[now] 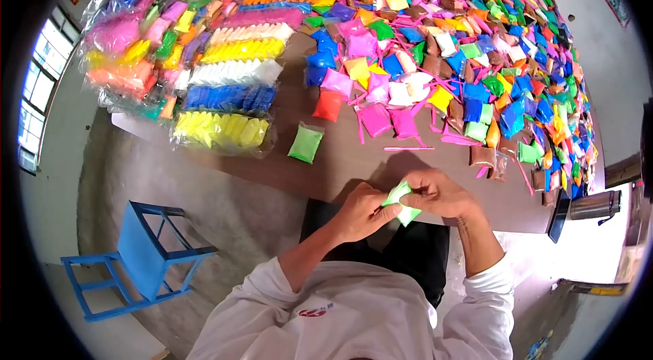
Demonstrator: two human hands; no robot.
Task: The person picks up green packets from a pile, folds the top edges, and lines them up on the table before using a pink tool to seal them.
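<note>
A small light green packet is pinched between both my hands, just over the table's front edge. My left hand grips its left side with thumb and fingers. On the other side, my right hand holds the packet with bent fingers. Another light green packet lies flat on the brown table, beyond my left hand. A thin pink stick lies just beyond my hands. Farther back are a red packet and magenta packets.
A large heap of colourful packets covers the back and right of the table. Clear bags of sorted packets are stacked at the left. A blue chair stands on the floor at left. A metal cup is at far right.
</note>
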